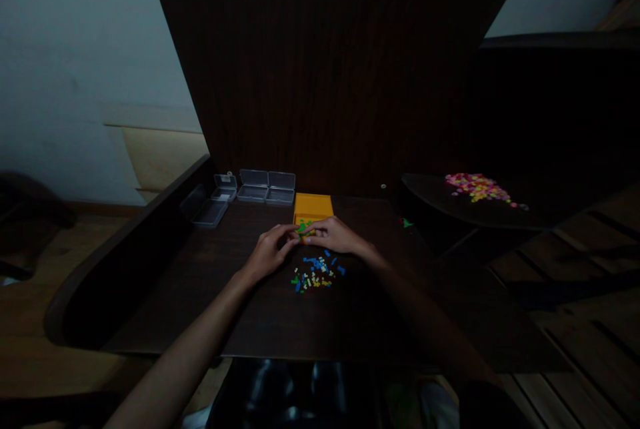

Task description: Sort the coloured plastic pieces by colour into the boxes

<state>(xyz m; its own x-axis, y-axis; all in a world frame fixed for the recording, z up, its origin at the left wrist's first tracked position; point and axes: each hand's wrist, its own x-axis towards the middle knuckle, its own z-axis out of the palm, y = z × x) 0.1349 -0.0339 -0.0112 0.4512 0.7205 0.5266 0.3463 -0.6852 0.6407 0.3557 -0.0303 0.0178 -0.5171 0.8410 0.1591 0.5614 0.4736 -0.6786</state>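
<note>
My left hand (270,252) and my right hand (336,235) meet at the near edge of an orange box (313,206) on the dark wooden table (240,322). Their fingertips pinch together on small green pieces (304,227) at the box's front. Both hands have curled fingers. A scatter of tiny blue, yellow, white and green pieces (316,273) lies on the table just in front of my hands.
Clear plastic cases (265,187) stand at the back of the table, with another open clear case (210,211) to their left. A pile of pink and yellow pieces (477,187) lies on a dark surface at the right. A dark wood panel rises behind.
</note>
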